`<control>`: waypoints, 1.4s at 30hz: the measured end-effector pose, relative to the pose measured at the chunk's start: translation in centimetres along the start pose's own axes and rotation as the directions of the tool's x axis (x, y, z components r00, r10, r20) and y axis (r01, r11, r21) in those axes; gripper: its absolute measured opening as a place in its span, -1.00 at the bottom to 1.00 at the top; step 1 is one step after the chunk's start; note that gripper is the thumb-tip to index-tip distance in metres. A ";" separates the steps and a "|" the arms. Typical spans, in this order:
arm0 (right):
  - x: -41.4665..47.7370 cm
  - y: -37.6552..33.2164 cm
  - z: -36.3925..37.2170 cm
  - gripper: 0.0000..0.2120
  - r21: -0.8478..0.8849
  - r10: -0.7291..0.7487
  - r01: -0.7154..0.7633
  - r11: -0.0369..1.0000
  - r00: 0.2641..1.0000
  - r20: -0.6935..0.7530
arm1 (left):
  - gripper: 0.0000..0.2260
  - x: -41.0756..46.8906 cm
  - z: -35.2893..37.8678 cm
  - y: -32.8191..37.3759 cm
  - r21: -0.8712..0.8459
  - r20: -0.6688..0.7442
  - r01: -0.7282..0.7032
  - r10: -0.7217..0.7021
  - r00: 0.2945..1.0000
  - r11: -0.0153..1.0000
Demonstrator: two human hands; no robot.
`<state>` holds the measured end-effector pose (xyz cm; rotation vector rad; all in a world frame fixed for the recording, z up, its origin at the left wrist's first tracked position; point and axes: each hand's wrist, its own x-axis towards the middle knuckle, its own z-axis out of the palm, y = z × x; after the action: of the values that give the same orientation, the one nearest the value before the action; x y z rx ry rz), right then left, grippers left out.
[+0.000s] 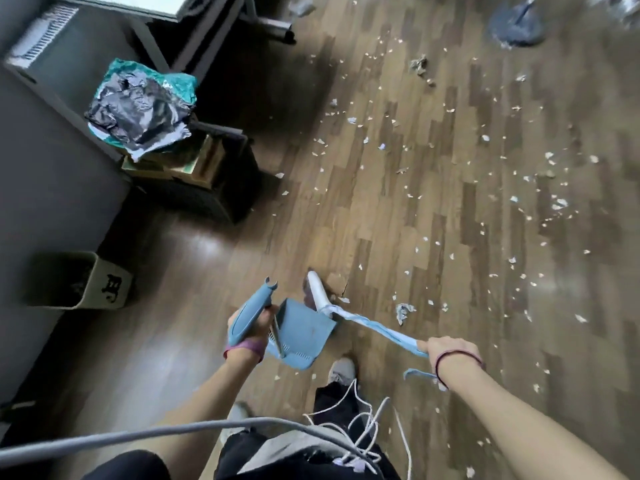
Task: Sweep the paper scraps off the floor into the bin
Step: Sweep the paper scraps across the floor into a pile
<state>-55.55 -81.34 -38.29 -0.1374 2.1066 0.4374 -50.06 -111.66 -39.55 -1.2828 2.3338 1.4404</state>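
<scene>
Several small white paper scraps [485, 188] lie scattered over the wooden floor, mostly to the right, with a bigger crumpled piece [403, 311] near the broom. My left hand [254, 323] grips the blue handle of a blue dustpan [301, 336] that stands on the floor in front of my feet. My right hand [446, 348] grips the blue handle of a broom [367, 322], whose white head [318, 289] rests on the floor just beyond the dustpan's mouth. A grey bin [104, 285] with a dark liner stands at the left by the wall.
A dark crate [221, 188] stacked with boxes and a crumpled bag [142, 105] stands at the upper left, beside a grey cabinet [45, 168]. A chair base [273, 26] and a fan base [516, 26] sit at the far end. Cables [360, 427] hang by my legs.
</scene>
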 end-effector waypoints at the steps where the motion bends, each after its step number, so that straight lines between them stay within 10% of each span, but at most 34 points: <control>1: 0.3 2.2 -0.2 -0.55 0.032 0.035 -0.035 0.999 0.999 0.009 | -0.90 0.0 1.4 1.6 0.004 0.010 -0.028 0.028 1.000 1.000; 8: 2.0 10.1 -2.4 -0.60 0.147 0.195 -0.195 0.970 0.981 0.011 | -0.96 2.4 7.4 9.3 0.119 0.145 -0.279 0.261 0.954 0.953; 18: 7.4 3.4 -14.9 -0.60 0.125 0.010 0.007 0.992 0.991 -0.136 | -0.70 9.3 2.5 15.7 0.078 0.039 -0.303 0.301 0.953 0.950; 26: 14.2 -8.2 -29.5 -0.65 -0.016 -0.197 0.197 0.980 0.962 -0.190 | -0.83 20.6 -5.7 16.5 -0.241 0.255 -0.083 0.146 0.956 0.967; 33: 18.2 -15.9 -39.7 -0.65 -0.077 -0.232 0.222 0.972 0.957 -0.172 | -0.61 28.2 -11.1 16.3 -0.260 0.689 0.180 0.052 0.723 0.949; 37: 19.3 -18.3 -43.0 -0.67 -0.086 -0.248 0.238 0.967 0.959 -0.134 | -0.81 31.0 -13.2 17.7 -0.387 0.759 0.512 -0.050 0.649 0.767; 42: 20.1 -20.1 -44.5 -0.68 -0.090 -0.281 0.274 0.958 0.956 -0.081 | -0.32 33.4 -14.9 16.5 -0.341 0.849 0.589 -0.030 0.528 0.733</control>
<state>-96.54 -114.61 -38.40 -0.5023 2.1210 0.3491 -78.22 -140.07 -36.59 -0.7680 0.9703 2.0907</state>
